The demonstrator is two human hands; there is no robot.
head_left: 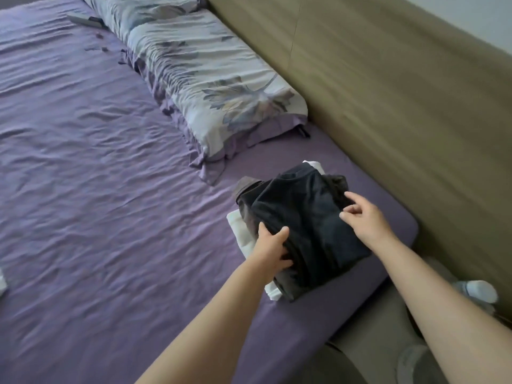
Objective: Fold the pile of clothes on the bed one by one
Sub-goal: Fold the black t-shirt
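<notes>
A stack of folded clothes sits near the bed's right corner on the purple sheet (97, 189). A folded black garment (304, 217) lies on top, with a grey-brown piece (245, 185) and white folded cloth (241, 231) under it. My left hand (273, 249) grips the stack's left edge, thumb on top of the black garment and fingers curled round its side. My right hand (363, 217) rests on the black garment's right edge with its fingers loosely bent over the cloth.
Two floral pillows (216, 90) lie along the wooden headboard (388, 92). A flat grey object (86, 21) lies far up the sheet. A bit of white cloth (2, 281) shows at the left edge. My socked foot (479, 291) stands on the floor beside the bed.
</notes>
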